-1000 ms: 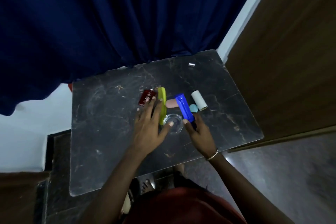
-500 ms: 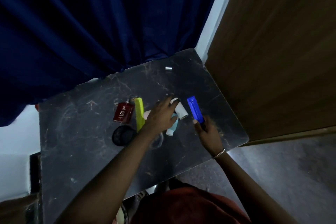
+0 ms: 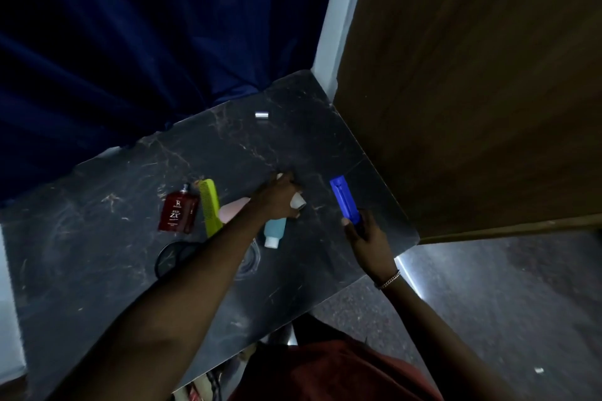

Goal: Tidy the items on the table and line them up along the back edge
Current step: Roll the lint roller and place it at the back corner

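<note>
Hands work over a dark marble-patterned table (image 3: 107, 273) that runs diagonally across the middle of the frame, its back edge against a navy curtain (image 3: 146, 42) at upper left. The left hand (image 3: 277, 197) reaches across to the centre of the frame and is closed around a white cylindrical tube (image 3: 298, 202), whose open end sticks out from under the fingers toward the lower right. The right hand (image 3: 366, 234), right of centre, pinches the lower end of a blue comb (image 3: 343, 202) between thumb and fingers; the comb angles up and to the left — whether it touches the tabletop I cannot tell.

Just below the left hand lies a teal bottle (image 3: 273, 231) with its white cap pointing down-frame. A pink item (image 3: 233, 208) shows partly under the left forearm. Left of it a yellow-green comb (image 3: 210, 207) lies lengthwise, and beside that, nearly touching, a red perfume bottle (image 3: 178, 212) lies flat. Below these sit a dark round lid (image 3: 172, 257) and a clear glass dish (image 3: 250, 259), both partly hidden by the forearm. A small silver cylinder (image 3: 261, 115) rests alone near the back edge, well apart from the rest. A wooden panel (image 3: 472, 91) fills the upper right — a bracelet (image 3: 389, 280) circles the right wrist.
</note>
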The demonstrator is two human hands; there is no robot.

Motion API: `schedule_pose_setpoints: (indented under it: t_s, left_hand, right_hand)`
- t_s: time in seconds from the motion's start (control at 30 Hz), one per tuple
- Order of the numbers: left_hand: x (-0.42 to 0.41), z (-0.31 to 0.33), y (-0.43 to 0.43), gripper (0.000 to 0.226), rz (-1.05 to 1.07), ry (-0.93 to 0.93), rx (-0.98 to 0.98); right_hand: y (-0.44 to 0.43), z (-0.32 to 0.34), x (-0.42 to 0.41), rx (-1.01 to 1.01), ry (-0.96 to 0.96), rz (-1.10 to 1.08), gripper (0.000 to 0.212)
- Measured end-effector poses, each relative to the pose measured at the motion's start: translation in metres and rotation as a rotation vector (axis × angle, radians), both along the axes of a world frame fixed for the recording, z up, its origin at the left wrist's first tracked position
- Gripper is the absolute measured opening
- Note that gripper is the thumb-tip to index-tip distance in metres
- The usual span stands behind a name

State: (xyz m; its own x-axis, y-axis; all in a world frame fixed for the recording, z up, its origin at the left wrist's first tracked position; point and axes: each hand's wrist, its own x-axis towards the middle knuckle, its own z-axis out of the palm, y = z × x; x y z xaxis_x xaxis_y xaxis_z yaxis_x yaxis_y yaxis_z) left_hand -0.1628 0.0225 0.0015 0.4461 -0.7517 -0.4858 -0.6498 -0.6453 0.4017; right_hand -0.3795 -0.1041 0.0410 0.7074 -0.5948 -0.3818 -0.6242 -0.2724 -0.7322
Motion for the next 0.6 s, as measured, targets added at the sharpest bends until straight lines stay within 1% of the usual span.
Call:
schedule_pose_setpoints:
  t_s: [0.07,0.17,0.3,0.37,0.5,0.6]
  left_hand:
    - [0.002,0.005,-0.003,0.068,0.095,0.07,-0.101]
    - [0.003,0.018,-0.005,0.067,0.251,0.161,-0.275]
    - [0.001,0.034,-0.001,0.067,0.478,0.28,-0.488]
    - [0.0,0.042,0.006,0.068,0.537,0.306,-0.571]
    - [-0.005,0.057,0.025,0.064,0.569,0.253,-0.648]
    - [-0.008,0.069,0.04,0.063,0.6,0.159,-0.685]
  right_hand:
    - [-0.004,0.001,0.001,-0.008,-0.015,0.002,0.028]
    - [-0.007,0.005,0.003,-0.01,-0.026,0.02,0.03]
    - [-0.007,0.012,0.009,-0.058,-0.044,0.102,0.028]
    - [-0.004,0.018,0.014,-0.082,-0.069,0.155,0.03]
    - [0.001,0.029,0.024,-0.132,-0.116,0.237,0.031]
    - [0.003,0.037,0.027,-0.206,-0.123,0.342,0.034]
